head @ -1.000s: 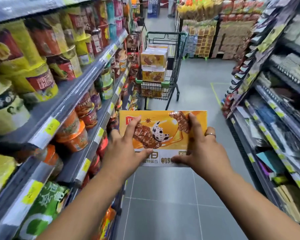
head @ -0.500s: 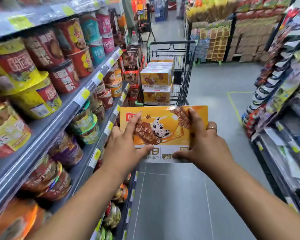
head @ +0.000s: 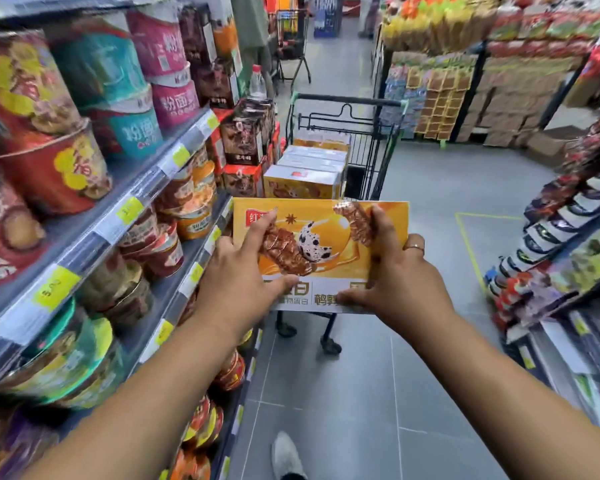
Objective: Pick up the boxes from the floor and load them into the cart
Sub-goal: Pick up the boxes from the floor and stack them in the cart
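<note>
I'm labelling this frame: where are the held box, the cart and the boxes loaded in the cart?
Held box (head: 323, 220): head view, orange front face.
Cart (head: 347, 100): head view, top bar.
Loaded boxes (head: 302, 174): head view, nearest box's top.

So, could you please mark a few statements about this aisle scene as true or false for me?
1. The left hand and the right hand both hold the orange box. True.
2. The shopping cart is empty. False: stacked boxes sit in it.
3. The orange box lies on the floor. False: it is held up in the air, in front of the cart.
4. Instant noodle bowls fill the shelves on the person's left. True.
5. A ring is on the left hand. False: it is on the right hand.
</note>
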Demonstrator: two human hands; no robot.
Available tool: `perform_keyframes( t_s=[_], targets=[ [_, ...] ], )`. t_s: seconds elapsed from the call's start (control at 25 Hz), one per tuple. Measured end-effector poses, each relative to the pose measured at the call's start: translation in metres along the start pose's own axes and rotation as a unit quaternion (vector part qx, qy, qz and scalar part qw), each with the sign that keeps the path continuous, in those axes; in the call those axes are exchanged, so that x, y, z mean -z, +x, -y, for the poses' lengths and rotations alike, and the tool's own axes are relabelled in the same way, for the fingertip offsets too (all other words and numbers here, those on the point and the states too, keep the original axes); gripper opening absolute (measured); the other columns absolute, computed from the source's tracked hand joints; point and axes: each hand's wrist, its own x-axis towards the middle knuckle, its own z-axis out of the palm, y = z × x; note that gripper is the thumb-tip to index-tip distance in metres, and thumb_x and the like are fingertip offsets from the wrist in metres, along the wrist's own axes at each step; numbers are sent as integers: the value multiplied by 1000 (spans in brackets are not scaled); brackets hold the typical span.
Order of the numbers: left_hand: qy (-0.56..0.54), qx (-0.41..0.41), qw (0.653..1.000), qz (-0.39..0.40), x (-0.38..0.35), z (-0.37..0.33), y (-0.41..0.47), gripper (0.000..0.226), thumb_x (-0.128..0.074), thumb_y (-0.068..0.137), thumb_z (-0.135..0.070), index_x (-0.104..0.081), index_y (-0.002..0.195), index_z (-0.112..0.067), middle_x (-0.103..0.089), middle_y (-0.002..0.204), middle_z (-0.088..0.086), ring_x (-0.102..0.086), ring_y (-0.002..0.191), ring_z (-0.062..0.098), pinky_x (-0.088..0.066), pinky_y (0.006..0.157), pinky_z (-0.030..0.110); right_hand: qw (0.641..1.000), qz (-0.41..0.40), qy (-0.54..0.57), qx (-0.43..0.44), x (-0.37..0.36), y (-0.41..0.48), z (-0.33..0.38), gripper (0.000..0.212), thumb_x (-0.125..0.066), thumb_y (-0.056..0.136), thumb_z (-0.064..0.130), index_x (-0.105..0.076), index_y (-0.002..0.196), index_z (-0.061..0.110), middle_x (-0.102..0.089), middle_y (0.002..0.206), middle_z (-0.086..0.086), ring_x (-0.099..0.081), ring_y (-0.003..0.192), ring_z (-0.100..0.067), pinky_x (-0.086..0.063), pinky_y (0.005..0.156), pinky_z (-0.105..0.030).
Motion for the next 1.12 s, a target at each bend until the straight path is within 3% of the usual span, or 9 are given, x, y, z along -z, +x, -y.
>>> perform_keyframes(
  t_s=[0.24,0.36,0.68,0.92,1.12],
  targets=[
    [6,-15,1000,21,-22,9,167,94,-71,73,-61,-5,141,-61,-37,126,14,-53,108,37,-47,89,42,1000,-10,-1,-26,-11,158,15,133,-84,55,59,15,143,51,-31,132,-16,-63,89,-37,-51,80,-40],
    [18,-22,999,29,-33,9,237,93,-71,74,-59,-6,141,-62,-36,118,10,-52,105,37,-47,88,41,999,-7,15,-49,-18,224,14,133,-84,55,59,15,144,50,-30,134,-18,-62,91,-38,-50,80,-40],
    [54,9,998,20,-88,-9,407,94,-70,73,-63,-7,143,-59,-38,121,13,-54,100,37,-45,81,36,1000,3,7,-12,-28,417,-17,131,-84,54,62,12,143,49,-33,133,-22,-62,93,-39,-51,83,-42],
    [66,46,996,43,-122,-13,513,94,-70,72,-65,-11,144,-56,-43,123,17,-53,106,37,-45,90,40,998,61,1,-2,-37,539,-35,131,-81,55,65,14,144,47,-31,137,-24,-62,96,-38,-49,85,-39],
    [74,51,992,86,-149,11,583,89,-67,76,-63,-13,145,-54,-45,123,15,-55,106,36,-47,88,40,994,107,9,-30,-65,606,-34,132,-81,56,65,12,148,43,-34,141,-30,-59,107,-40,-47,90,-39]
  ],
)
